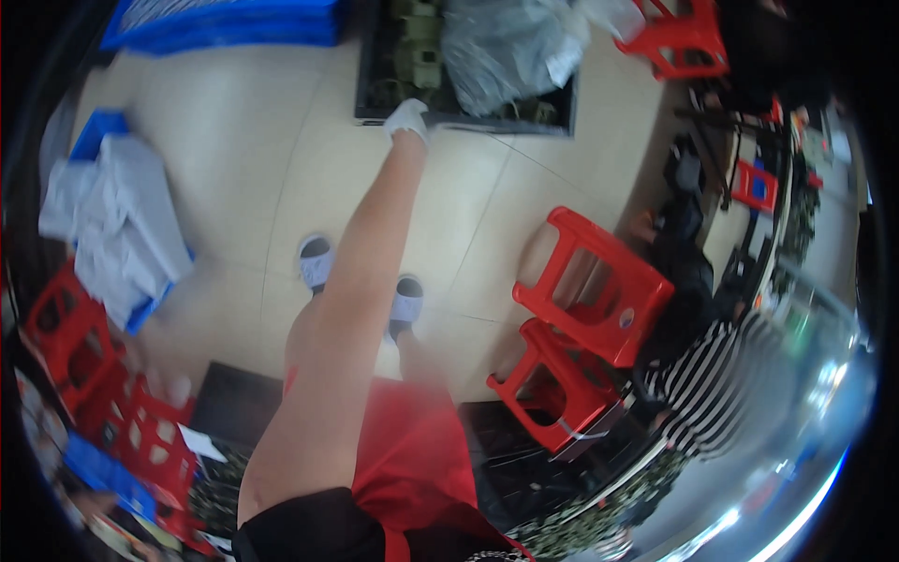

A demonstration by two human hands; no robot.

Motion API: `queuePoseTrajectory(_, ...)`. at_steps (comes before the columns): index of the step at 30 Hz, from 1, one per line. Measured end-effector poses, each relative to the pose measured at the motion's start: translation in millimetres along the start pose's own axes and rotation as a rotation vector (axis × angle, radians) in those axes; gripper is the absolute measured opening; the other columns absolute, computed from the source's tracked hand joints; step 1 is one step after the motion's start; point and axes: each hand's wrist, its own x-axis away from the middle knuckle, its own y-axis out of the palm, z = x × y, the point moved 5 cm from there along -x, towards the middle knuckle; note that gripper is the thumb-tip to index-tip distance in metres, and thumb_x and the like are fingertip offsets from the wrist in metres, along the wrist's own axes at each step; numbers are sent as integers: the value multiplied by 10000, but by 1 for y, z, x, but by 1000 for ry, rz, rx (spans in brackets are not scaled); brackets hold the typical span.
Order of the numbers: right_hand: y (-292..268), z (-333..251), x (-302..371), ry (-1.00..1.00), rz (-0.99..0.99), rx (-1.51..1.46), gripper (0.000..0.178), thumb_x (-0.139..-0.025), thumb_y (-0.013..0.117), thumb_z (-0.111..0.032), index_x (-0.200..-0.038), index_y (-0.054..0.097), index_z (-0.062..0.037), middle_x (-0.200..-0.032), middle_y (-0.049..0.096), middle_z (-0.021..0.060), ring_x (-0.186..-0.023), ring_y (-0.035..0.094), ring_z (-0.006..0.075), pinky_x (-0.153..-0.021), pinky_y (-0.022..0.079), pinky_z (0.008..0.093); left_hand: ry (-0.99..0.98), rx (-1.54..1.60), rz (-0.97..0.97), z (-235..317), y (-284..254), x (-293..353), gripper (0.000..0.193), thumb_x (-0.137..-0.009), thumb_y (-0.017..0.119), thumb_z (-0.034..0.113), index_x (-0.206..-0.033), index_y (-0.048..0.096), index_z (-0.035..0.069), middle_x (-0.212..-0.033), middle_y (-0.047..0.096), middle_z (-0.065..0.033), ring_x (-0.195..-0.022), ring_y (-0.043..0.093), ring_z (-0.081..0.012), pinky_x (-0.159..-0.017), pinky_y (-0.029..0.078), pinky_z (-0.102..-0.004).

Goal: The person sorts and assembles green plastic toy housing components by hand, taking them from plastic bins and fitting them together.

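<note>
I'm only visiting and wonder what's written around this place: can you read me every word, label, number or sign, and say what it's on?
No text can be read.
Round sticker on the larger-looking red stool: too small and blurred.
Pale patch on the plastic bag in the black crate: no legible print.
White sheet, lower left: nothing legible.

White glove [407, 120], black crate [510, 125]
</note>
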Motion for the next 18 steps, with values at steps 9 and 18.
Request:
queuePoseTrajectory(9,-101,24,-53,-317,225,439,318,-921,486,-221,-1104,630,-3,-1018,676,155,-940,650,306,-826,514,372,79,-561,636,25,-241,204,397,-693,587,292,-976,688,32,-1111,639,-211,-1082,595,-342,-909,472,-379)
queuePoseTrajectory(18,-42,46,-35,-413,380,591,329,-924,482,-225,-1113,627,2,-1025,676,157,-946,650,307,-833,512,371,69,-563,946,11,-507,421,432,-674,575,243,-1037,679,34,-1088,643,-217,-1077,596,-385,-890,490,-396)
